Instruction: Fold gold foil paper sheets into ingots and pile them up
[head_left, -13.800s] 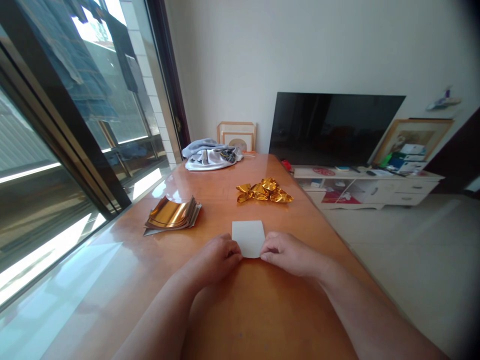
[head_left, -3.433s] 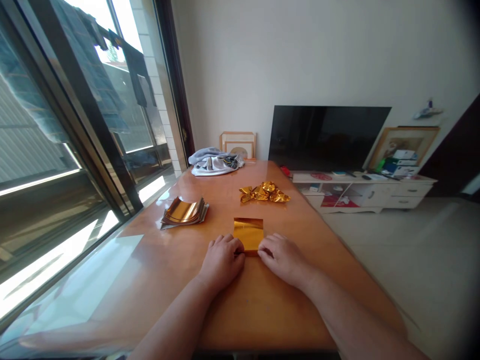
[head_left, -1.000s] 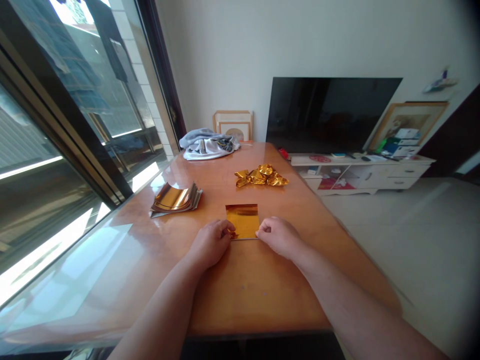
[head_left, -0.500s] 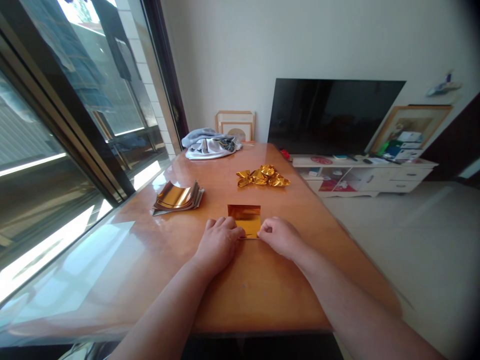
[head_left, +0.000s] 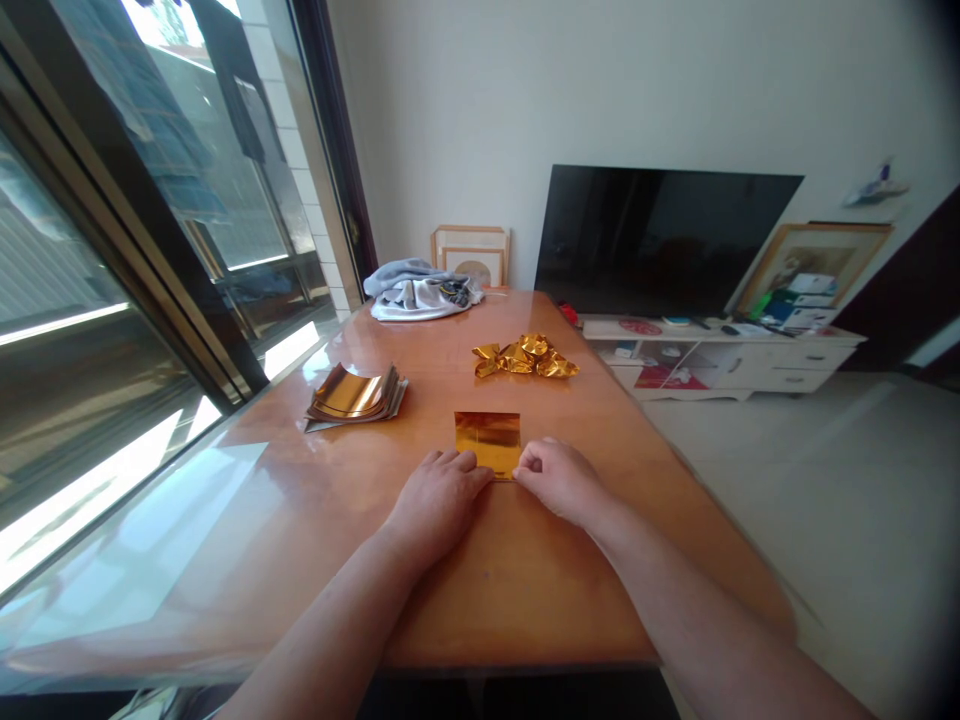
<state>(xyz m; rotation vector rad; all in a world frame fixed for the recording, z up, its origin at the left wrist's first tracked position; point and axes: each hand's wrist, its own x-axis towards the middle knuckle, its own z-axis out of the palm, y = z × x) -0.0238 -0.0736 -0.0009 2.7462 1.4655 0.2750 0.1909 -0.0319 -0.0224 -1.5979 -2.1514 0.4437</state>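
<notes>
Left hand (head_left: 442,495) lies low over the tabletop (head_left: 540,600), palm down, covering the near left corner of a gold sheet (head_left: 489,438), its thumb reaching along the sheet's near edge; I cannot tell whether any of the sheet is gripped between thumb and fingers. Right hand (head_left: 561,482) is narrow, fingers curled and thumb drawn in against them, pinching the sheet's near right corner. So the gold sheet sits between the two hands, touching both, with its far edge reaching beyond the fingertips and a thin pale line showing along the near edge. Just past it, slightly to the right, crumpled gold foil pieces (head_left: 529,357) rest in a loose row, apart from either hand. Over to the left, beyond the left hand and clear of it, a stack of gold sheets (head_left: 352,395) lies with its top sheets curling upward. At the far end of the tabletop is a heap of pale grey cloth (head_left: 420,290), and behind that, to the right, a black television (head_left: 664,240) stands above a white cabinet (head_left: 757,365).
</notes>
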